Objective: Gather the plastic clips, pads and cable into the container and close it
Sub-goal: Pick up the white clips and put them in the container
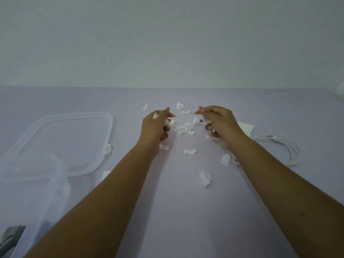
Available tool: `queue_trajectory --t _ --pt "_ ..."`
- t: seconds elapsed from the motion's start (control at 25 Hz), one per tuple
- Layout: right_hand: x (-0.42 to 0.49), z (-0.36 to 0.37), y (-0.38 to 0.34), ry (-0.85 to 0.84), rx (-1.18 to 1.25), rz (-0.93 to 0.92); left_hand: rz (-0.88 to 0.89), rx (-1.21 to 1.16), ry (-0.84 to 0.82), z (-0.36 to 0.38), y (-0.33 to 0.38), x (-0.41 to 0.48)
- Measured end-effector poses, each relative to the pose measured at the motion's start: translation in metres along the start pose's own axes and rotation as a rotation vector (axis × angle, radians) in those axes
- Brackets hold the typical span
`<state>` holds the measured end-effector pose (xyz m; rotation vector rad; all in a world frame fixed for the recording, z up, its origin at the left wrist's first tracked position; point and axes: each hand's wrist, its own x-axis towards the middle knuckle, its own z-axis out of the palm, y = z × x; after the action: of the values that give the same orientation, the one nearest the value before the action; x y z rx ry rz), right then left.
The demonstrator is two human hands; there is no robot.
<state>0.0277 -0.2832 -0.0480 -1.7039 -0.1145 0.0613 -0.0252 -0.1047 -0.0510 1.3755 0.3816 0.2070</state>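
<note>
Left hand [156, 125], right hand [222, 123] grip clips [167, 121]; lid [74, 144] off container [59, 183].

The tabletop [167, 211] is smooth, matt lilac. At eight o'clock the container [61, 183] is thin, cloudy translucent plastic. The lid [109, 127] at nine o'clock is the same plastic, smooth, with a faint gleam along its rim. The clips [184, 129] at the middle are white moulded plastic, matt. At three o'clock the cable [292, 148] has a smooth, slightly glossy white sheath. The pad [245, 127] beside it looks flat, white and papery. The wall [167, 43] is matt and pale. Grey cloth [11, 237] shows at seven o'clock.
</note>
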Motion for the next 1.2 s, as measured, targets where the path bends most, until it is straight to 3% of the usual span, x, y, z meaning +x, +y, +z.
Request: queue_trajectory --t 0.08,0.12,0.24,0.52,0.64,0.76,0.96,1.04,1.2 --pt "0.008 0.005 0.006 -0.004 -0.521 -0.228 0.320 0.653 0.071 0.001 -0.011 0.006" --pt "0.011 0.008 0.007 -0.021 -0.705 -0.282 0.413 0.865 0.056 0.002 -0.015 0.007" --pt "0.015 0.018 0.008 -0.043 -1.004 -0.282 0.466 1.231 0.003 0.008 -0.021 0.009" --pt "0.019 0.029 0.017 -0.011 -1.258 -0.428 0.572 1.515 0.020 0.014 -0.027 0.015" --pt "0.015 0.025 0.019 0.003 -1.149 -0.388 0.581 1.510 0.037 0.015 -0.029 0.013" --pt "0.009 0.017 0.014 0.027 -0.766 -0.264 0.423 1.174 0.045 0.009 -0.020 0.005" --pt "-0.023 0.024 -0.018 0.030 0.121 0.168 -0.074 -0.051 -0.011 0.013 0.018 -0.028" --pt "-0.035 0.028 -0.034 0.030 0.277 0.214 -0.164 -0.300 -0.027 0.014 0.035 -0.049" --pt "-0.057 0.040 -0.069 -0.122 0.483 0.204 -0.158 -0.734 -0.159 -0.004 0.082 -0.091"
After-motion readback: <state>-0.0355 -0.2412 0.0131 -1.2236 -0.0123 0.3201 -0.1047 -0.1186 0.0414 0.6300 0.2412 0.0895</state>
